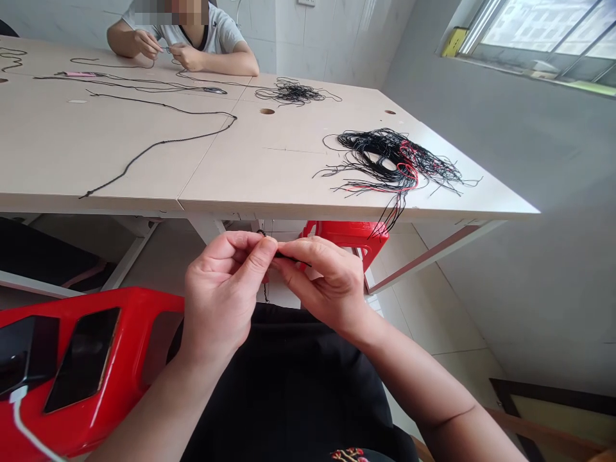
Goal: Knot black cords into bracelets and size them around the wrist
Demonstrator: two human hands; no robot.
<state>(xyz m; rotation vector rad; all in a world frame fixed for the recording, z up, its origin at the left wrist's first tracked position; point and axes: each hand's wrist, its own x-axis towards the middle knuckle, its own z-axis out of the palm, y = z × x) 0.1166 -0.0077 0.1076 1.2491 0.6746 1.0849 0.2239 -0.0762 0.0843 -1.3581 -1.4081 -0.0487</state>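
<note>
Thumb and fingers of my left hand (226,282) pinch a thin black cord (289,257) in front of the table edge. My right hand (327,276) grips the same cord just to the right, and the fingertips of both hands almost touch. A short dark end shows between the right fingers, and a knotted piece hangs below the hands. On the table lie a large bundle of black cords with some red ones (385,157), a smaller black tangle (296,93) and a long single cord (163,141).
Across the pale table (269,173), a person (192,58) holds a thin cord in both hands. A red stool (129,333) at the lower left bears two dark devices and a white cable. Another red stool (346,231) stands under the table.
</note>
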